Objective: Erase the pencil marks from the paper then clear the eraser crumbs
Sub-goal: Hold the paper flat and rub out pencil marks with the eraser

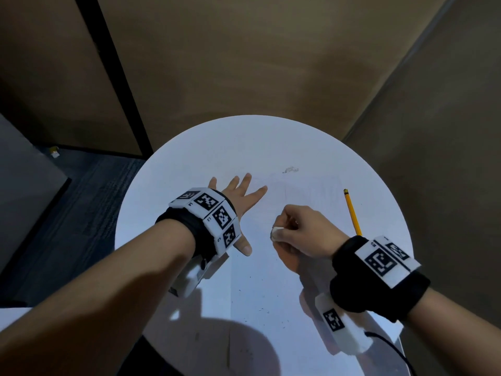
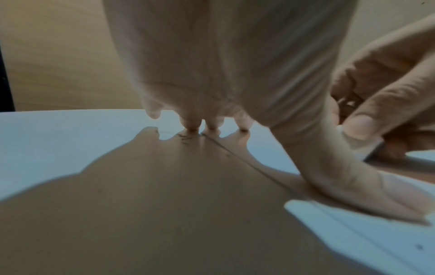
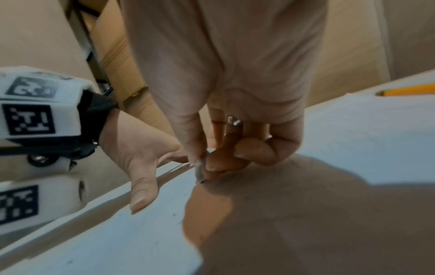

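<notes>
A white sheet of paper lies on the round white table. My left hand lies flat with fingers spread, pressing the paper's left edge; its thumb sits on the sheet. My right hand pinches a small white eraser between thumb and fingers, its lower end touching the paper. In the left wrist view the eraser shows a grey, dirty face. Faint pencil marks show by my left fingertips. A patch of eraser crumbs lies farther back.
A yellow pencil lies on the table to the right of my right hand, also seen as the pencil in the right wrist view. Small dark specks dot the near part of the paper. Brown wall panels stand behind the table.
</notes>
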The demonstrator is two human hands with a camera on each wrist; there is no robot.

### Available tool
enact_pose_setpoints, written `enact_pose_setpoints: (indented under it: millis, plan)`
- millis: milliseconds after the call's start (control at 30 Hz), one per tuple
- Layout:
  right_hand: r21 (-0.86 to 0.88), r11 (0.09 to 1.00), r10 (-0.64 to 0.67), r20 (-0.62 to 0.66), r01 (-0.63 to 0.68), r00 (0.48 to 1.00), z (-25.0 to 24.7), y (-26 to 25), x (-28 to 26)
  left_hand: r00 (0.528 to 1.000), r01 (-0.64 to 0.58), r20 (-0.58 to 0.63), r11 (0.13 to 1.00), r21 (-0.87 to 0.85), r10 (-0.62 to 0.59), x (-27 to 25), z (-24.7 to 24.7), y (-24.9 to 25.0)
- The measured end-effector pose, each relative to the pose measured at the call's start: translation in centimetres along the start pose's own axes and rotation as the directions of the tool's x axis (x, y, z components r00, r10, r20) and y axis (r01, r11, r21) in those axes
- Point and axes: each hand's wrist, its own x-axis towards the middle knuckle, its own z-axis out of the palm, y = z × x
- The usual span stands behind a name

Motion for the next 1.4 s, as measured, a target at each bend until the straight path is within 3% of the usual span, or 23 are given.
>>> enact_pose_setpoints:
  millis: [233,400,600,767,933,1000,1133,1300,1400]
  plan:
    - [-0.150,0.979,-0.157,-0.114,0.139,0.981,1.1,-1.0,1.1,1.000,0.007,0.015,1.000,0.027,-0.008,-0.3,-0.4,0.3]
    - [-0.288,0.933,-0.194,0.101,0.215,0.976,0.8,-1.5,-0.5,1.000,0.008,0.023,1.000,0.018,-0.008,-0.7,-0.7,0.4]
    - [-0.226,0.949,-0.241,-0.075,0.219,0.968,1.4,-2.4,1.3,1.000,0.004,0.017,1.000,-0.007,-0.003,-1.0,-0.9,0.5]
    - [-0.277,0.936,-0.198,0.098,0.218,0.975,1.3,-2.2,0.2,1.000,-0.005,-0.001,1.000,-0.013,0.005,-0.8,-0.4,0.1]
    - [-0.206,0.960,-0.210,-0.090,0.189,0.973,1.5,-2.2,1.4,1.000,-0.018,-0.017,0.999,-0.032,0.017,-0.6,-0.3,-0.1]
    - [-0.214,0.956,-0.220,-0.068,0.201,0.973,1.9,-1.7,0.6,1.000,-0.022,-0.023,0.999,-0.035,0.021,-0.7,-0.2,-0.2]
    - [-0.246,0.952,-0.161,0.101,0.182,0.982,0.6,-1.8,-0.1,0.999,-0.017,-0.035,0.999,-0.045,0.015,-0.6,0.1,-0.2]
    - [-0.128,0.987,-0.119,-0.141,0.101,0.983,0.7,-1.2,0.8,0.999,-0.014,-0.052,0.997,-0.074,0.010,-0.4,0.4,-0.4]
    - [-0.245,0.952,-0.201,-0.042,0.185,0.979,1.4,-0.8,-0.7,0.998,-0.013,-0.062,0.997,-0.070,0.009,-0.6,0.4,-0.3]
